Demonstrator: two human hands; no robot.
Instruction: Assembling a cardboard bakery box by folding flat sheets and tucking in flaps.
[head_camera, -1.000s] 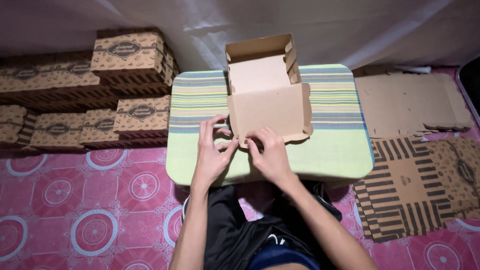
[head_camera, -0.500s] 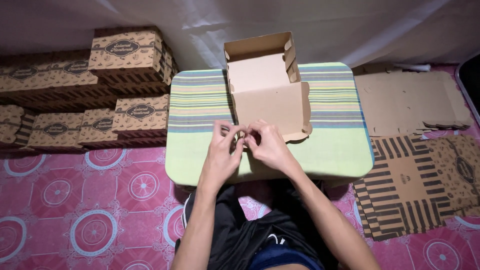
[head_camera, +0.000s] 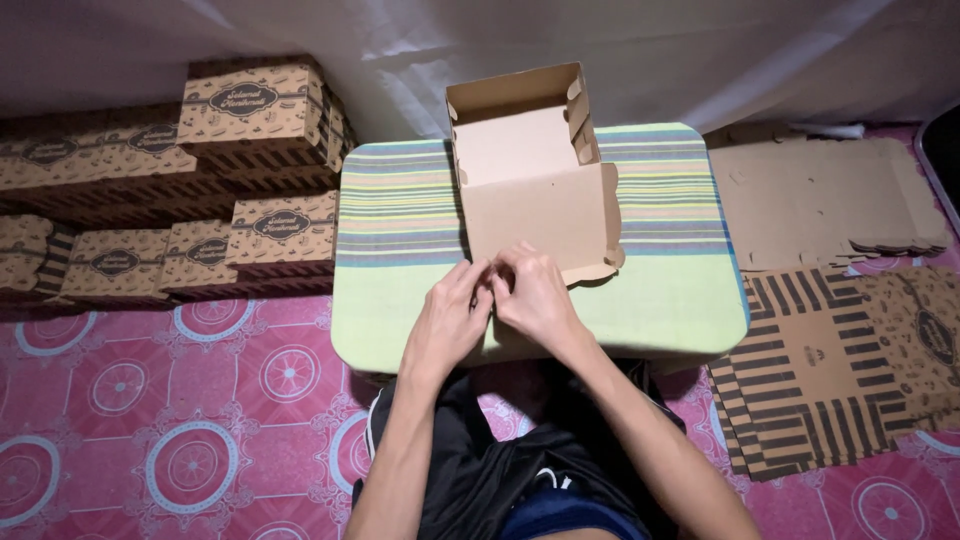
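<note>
At the near edge of the half-folded cardboard box (head_camera: 535, 185), the fingertips of both hands meet, pinched together over the front flap of its lid panel. The left hand (head_camera: 452, 318) curls its fingers inward against the right hand (head_camera: 533, 298), thumbs and forefingers closed on the flap's edge; how much cardboard sits between them I cannot tell, since the knuckles hide it. Both wrists rest low, just in front of the box, and the forearms run back toward the person's lap, where dark shorts (head_camera: 500, 470) show.

The box lies on a small table covered with a striped green cloth (head_camera: 400, 260). Its far part is already raised into an open tray with upright walls, and the flat brown lid panel stretches from that tray toward the hands, its scalloped corner lying just to the right of the right hand.

To the left of the box, beyond the table's edge, finished printed boxes (head_camera: 255, 105) stand stacked in rows against the white backdrop (head_camera: 700, 50), some two high. To the right of the box, a pile of flat plain-side-up blanks (head_camera: 820, 200) lies on the floor, and nearer than that, a stack of flat printed blanks (head_camera: 830, 360) with bold stripes. A pink patterned mat (head_camera: 150, 420) with round motifs covers the floor under everything.
</note>
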